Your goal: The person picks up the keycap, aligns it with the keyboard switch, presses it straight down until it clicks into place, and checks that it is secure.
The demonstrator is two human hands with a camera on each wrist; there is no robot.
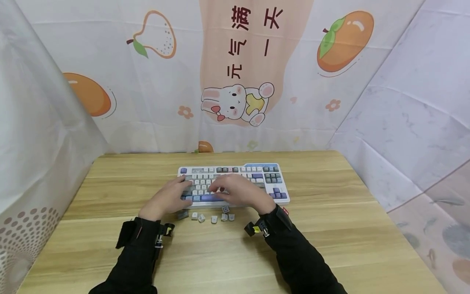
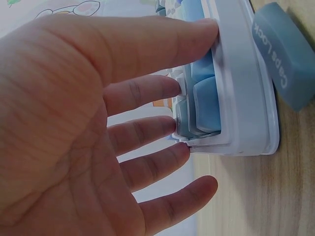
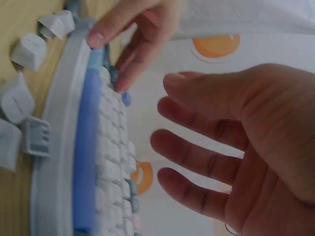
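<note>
A white keyboard with white, grey and blue-purple keys lies on the table. My left hand rests at its left end, fingers stretched along the side. In the left wrist view the thumb touches the front edge by the blue keys. Over the middle of the keyboard hovers my right hand, fingers loosely bent. Its fingers hold nothing in the right wrist view; the long purple spacebar is beside them. A loose grey-blue Caps Lock keycap lies in front of the keyboard near the left hand.
Several loose white keycaps lie along the keyboard's front edge, one grey keycap showing its hollow underside. A small red piece lies by the right wrist. The wooden table ends at a printed curtain.
</note>
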